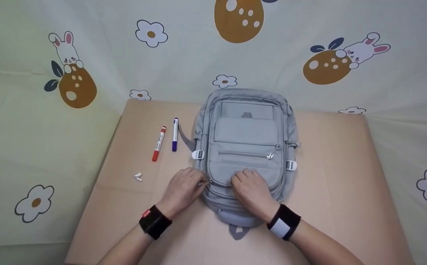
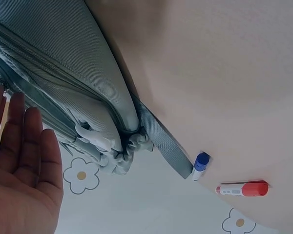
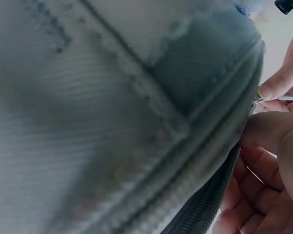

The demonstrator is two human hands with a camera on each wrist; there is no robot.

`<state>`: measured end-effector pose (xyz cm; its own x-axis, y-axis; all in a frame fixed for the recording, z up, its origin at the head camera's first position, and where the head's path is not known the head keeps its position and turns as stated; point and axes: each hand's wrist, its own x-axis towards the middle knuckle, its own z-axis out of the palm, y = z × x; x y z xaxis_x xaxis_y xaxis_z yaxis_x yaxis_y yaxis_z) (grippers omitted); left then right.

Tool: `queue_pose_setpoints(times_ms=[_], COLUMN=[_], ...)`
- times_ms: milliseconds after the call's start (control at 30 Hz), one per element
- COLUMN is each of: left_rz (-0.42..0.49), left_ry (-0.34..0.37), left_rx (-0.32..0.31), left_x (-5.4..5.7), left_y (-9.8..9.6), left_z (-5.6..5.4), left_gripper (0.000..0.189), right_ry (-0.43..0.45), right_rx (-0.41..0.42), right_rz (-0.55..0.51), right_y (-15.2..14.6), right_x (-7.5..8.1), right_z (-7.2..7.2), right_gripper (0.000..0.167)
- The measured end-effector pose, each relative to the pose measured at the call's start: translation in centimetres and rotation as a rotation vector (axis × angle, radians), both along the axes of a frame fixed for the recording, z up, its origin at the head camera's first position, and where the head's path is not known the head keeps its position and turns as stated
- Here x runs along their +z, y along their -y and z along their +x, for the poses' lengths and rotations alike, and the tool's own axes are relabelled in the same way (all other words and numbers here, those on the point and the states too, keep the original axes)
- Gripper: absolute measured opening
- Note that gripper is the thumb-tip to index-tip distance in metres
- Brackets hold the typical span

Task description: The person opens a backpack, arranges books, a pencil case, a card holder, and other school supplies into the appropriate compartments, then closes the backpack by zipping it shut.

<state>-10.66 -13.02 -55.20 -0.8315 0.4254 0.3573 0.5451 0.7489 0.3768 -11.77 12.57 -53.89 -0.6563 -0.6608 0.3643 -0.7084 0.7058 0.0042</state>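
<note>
A grey backpack [image 1: 246, 130] lies on the table, its front pockets facing up and its top handle [image 1: 238, 232] toward me. At its left edge my left hand [image 1: 184, 187] pinches a small metal zipper pull [image 3: 286, 97], which shows between thumb and finger in the right wrist view. My right hand [image 1: 253, 190] grips the fabric along the zipper seam near the top of the bag. In the right wrist view the right thumb presses on the seam, fingers curled beneath. A gap shows between the zipper teeth [image 3: 210, 202] beside that hand.
Left of the backpack lie a red marker [image 1: 158, 144] and a blue marker [image 1: 175, 134], with white earbuds [image 1: 138, 177] closer to me. A grey strap [image 2: 161, 139] reaches out from the bag's left side. A printed curtain [image 1: 184, 62] hangs behind the wooden table [image 1: 331, 191].
</note>
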Motion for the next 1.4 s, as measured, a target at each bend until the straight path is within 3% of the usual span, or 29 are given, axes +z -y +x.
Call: queue_pose_setpoints(times_ms=[300,533,800,1067,1200,1400], left_rz=[-0.042,-0.050,-0.056,-0.066,-0.056,-0.074], left_ry=[-0.055,-0.081,-0.102,-0.111,-0.099,-0.022], left_rx=[-0.016,0.069,0.065,0.058,0.049,0.071], left_x=[-0.2,-0.4,0.0,0.2,0.4,0.7], left_y=[0.6,1.4,1.6,1.5,1.7,1.9], left_z=[-0.8,-2.3,-3.0,-3.5,-3.9,-5.4], left_gripper=[0.014,0.014,0.014,0.013,0.013,0.010], right_ry=[-0.003,0.003,0.052,-0.043,-0.057,-0.030], right_rx=[0.010,0.030,0.017,0.032,0.046,0.049], right_rz=[0.012,-0.028,-0.014,0.075,0.064,0.074], right_y=[-0.2,-0.3,0.7,1.8,1.8,1.7], right_x=[-0.2,-0.3,0.6,0.7,0.6,0.7], right_z=[0.1,0.3,-0.2,-0.6,-0.5,-0.2], right_gripper=[0.005,0.004,0.017,0.009,0.010,0.011])
